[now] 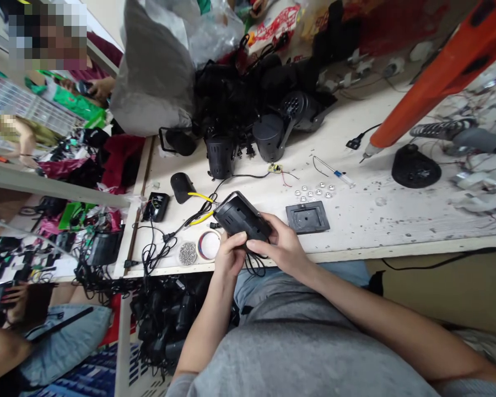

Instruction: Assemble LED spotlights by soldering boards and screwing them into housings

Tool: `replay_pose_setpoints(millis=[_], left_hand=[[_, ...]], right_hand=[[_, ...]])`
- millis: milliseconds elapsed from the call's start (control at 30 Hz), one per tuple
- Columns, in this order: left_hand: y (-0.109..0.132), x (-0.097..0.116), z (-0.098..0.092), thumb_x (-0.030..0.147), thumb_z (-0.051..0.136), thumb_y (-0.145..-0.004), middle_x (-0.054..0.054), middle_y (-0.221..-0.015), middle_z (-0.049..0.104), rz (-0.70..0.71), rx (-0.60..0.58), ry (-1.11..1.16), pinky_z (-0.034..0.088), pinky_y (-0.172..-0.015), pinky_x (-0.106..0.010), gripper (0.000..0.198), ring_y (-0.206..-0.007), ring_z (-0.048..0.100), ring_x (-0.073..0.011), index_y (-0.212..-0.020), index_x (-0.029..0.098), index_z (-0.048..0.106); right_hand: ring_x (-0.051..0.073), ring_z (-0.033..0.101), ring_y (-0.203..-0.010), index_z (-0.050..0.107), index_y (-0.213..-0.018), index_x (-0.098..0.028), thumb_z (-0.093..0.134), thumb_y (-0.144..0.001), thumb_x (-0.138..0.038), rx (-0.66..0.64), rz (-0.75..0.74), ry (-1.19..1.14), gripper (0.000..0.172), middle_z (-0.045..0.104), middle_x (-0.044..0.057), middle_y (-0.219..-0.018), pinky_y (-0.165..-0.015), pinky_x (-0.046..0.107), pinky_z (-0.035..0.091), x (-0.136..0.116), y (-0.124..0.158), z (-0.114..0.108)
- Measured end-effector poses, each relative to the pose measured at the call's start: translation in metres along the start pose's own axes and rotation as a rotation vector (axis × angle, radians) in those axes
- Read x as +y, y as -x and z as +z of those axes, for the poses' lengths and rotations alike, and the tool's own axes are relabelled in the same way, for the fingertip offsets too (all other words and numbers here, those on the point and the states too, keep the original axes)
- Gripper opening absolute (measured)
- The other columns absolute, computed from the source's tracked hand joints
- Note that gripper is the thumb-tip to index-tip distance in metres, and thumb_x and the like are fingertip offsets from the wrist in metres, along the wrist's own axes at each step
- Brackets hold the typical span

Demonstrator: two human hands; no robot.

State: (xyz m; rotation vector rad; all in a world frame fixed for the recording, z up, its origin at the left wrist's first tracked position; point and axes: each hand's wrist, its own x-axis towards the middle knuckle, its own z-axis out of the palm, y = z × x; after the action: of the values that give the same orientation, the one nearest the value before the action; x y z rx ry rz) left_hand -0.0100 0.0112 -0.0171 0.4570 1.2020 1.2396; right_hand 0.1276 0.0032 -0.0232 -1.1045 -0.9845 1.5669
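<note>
Both of my hands grip a black slotted plastic housing (242, 216) over the front edge of the bench. My left hand (230, 251) closes on its lower left end, thumb on top. From the right, my right hand (283, 245) wraps the near end, its thumb close to the other one. A black cord (254, 264) hangs below the housing. Beside its left end lie yellow-handled pliers (200, 218), partly covered by it. A black rectangular plate (308, 216) rests to the right, with several small clear lenses (314, 191) behind it.
An orange power screwdriver (430, 82) hangs at the right above a black cover (415, 166). Left of my hands are a tape roll (209, 244), a tub of screws (187, 253) and tangled cords (151, 251). More black housings (268, 137) stand behind. Other people sit at the left.
</note>
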Motion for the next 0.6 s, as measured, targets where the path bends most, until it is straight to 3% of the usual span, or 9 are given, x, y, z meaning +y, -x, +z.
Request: replay_pose_setpoints(millis=[133,233,333,400,533,600], left_hand=[[-0.002,-0.003,-0.001,0.045,0.091,-0.049,-0.005,-0.082,0.076,0.035,0.019,0.046,0.059,-0.089,-0.040,0.051,-0.093,0.073,-0.0288,-0.088,0.019,0.073],[-0.002,-0.004,0.006,0.054,0.086,-0.059,-0.003,-0.082,0.075,0.094,0.068,0.098,0.058,-0.088,-0.035,0.047,-0.093,0.073,-0.0243,-0.088,0.020,0.073],[-0.002,0.001,0.015,0.053,0.079,-0.070,-0.003,-0.086,0.075,0.112,0.095,0.174,0.057,-0.088,-0.031,0.039,-0.090,0.072,-0.0202,-0.088,0.019,0.073],[-0.001,0.006,0.020,0.053,0.076,-0.076,-0.004,-0.090,0.076,0.091,0.098,0.229,0.057,-0.090,-0.033,0.038,-0.089,0.072,-0.0201,-0.092,0.018,0.073],[-0.001,0.015,0.020,0.056,0.070,-0.082,-0.006,-0.093,0.076,0.024,0.113,0.275,0.056,-0.093,-0.041,0.042,-0.091,0.072,-0.0223,-0.100,0.018,0.072],[-0.001,0.016,0.018,0.057,0.069,-0.083,-0.006,-0.094,0.076,-0.006,0.131,0.285,0.056,-0.093,-0.042,0.044,-0.091,0.072,-0.0225,-0.103,0.018,0.072]], right_hand=[[0.025,0.069,-0.106,0.060,-0.128,-0.021,0.080,-0.066,-0.037,-0.029,-0.042,0.013,0.067,0.072,0.009,-0.118,-0.087,0.039,0.059,-0.008,-0.002,0.000],[0.027,0.069,-0.109,0.058,-0.131,-0.020,0.080,-0.068,-0.042,-0.062,-0.072,0.163,0.070,0.069,0.012,-0.126,-0.086,0.041,0.061,-0.013,-0.005,-0.001],[0.023,0.073,-0.093,0.056,-0.133,-0.019,0.077,-0.073,-0.042,-0.094,-0.117,0.268,0.068,0.070,0.012,-0.122,-0.083,0.042,0.063,-0.014,-0.005,-0.005],[0.020,0.073,-0.082,0.058,-0.126,-0.019,0.075,-0.076,-0.039,-0.048,-0.173,0.277,0.056,0.073,0.010,-0.109,-0.078,0.040,0.064,-0.012,-0.002,-0.008],[0.017,0.070,-0.069,0.060,-0.089,-0.021,0.071,-0.081,-0.035,0.039,-0.220,0.258,0.020,0.071,0.004,-0.080,-0.064,0.031,0.062,-0.006,0.008,-0.009],[0.016,0.069,-0.066,0.058,-0.082,-0.022,0.067,-0.084,-0.032,0.062,-0.257,0.290,0.014,0.070,0.002,-0.075,-0.061,0.028,0.060,-0.005,0.011,-0.006]])
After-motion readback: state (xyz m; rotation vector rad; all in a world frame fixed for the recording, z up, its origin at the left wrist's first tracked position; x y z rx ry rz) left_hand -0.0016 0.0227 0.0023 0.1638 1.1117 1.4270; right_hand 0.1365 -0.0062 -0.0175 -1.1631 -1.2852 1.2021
